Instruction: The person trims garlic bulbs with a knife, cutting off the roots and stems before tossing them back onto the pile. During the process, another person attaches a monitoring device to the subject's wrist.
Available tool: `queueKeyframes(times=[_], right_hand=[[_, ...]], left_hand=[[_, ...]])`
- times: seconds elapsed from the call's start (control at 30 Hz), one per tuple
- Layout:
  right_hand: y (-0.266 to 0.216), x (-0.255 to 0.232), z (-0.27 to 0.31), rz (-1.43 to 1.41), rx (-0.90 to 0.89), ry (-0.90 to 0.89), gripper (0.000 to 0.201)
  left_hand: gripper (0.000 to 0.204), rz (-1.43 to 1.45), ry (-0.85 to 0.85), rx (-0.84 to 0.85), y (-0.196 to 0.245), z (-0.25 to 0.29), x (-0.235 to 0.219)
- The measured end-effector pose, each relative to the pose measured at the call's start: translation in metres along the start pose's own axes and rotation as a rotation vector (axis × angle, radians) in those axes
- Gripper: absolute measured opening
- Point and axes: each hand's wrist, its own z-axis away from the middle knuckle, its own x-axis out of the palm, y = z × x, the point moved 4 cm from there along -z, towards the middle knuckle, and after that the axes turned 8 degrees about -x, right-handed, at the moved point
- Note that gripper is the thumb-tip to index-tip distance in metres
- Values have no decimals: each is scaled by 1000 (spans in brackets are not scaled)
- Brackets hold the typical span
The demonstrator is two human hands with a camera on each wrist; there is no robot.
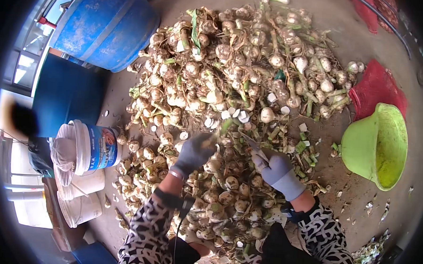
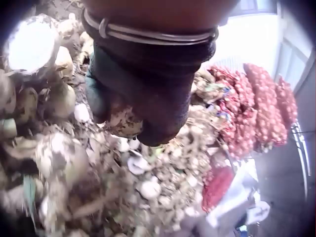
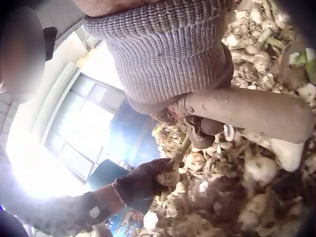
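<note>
In the head view the gloved left hand (image 1: 196, 152) grips a garlic bulb, its green stem pointing toward the right hand. The left wrist view shows that bulb (image 2: 124, 122) between the glove's fingers. Across from it, the gloved right hand (image 1: 276, 171) holds a cutting tool (image 1: 254, 145), its blades reaching toward the stem. In the right wrist view, the fingers curl round the tool's handle (image 3: 252, 111), and the stem (image 3: 183, 148) of the held bulb (image 3: 169, 177) runs up to the tool. Heaped garlic (image 1: 228, 182) lies beneath both hands.
A larger garlic pile (image 1: 195, 65) spreads ahead. At right stand a green basin (image 1: 362, 143) and a red mesh sack (image 1: 376, 89). Blue barrels (image 1: 100, 25) and white buckets (image 1: 81, 147) line the left. Cut stems (image 1: 307, 157) lie right of the hands.
</note>
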Motion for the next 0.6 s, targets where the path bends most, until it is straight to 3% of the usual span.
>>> queueKeyframes(times=[0.03,0.1,0.13,0.17,0.2,0.23,0.27,0.3,0.37,0.43,0.47,0.5,0.53,0.57,0.6], right_hand=[[-8,-1,-4,7,-3,4,15],[-30,-8,-3,137,-195,61,14],[-16,0,2,125,-26,-68,14],[6,6,13,130,-21,-53,14],[41,17,24,303,114,-197,14],[65,23,31,469,256,-338,14],[56,10,39,243,306,-202,15],[39,2,50,242,332,-214,15],[-5,-35,40,-39,-3,170,16],[-34,-45,24,-184,-453,276,16],[-40,-45,23,-97,-398,234,16],[-47,-43,25,-9,-358,188,16],[-26,-35,24,98,-428,274,20],[-13,-32,20,-305,-305,327,22],[8,-25,22,-612,-12,356,23]], left_hand=[[43,9,-30,70,20,21,5],[39,191,-196,87,61,60,20],[38,221,-196,256,69,74,23],[38,250,-197,430,78,86,24],[43,299,-150,510,102,99,22],[48,-37,-64,620,107,102,13],[47,4,-104,465,110,99,11],[47,55,-162,293,108,99,15],[44,-150,-47,314,106,87,30],[57,-244,-90,314,113,80,47],[61,-143,-133,293,122,79,56],[65,6,-228,126,118,80,61],[70,294,-334,144,125,79,68],[76,583,-435,155,132,80,76],[85,692,-477,179,130,80,82]])
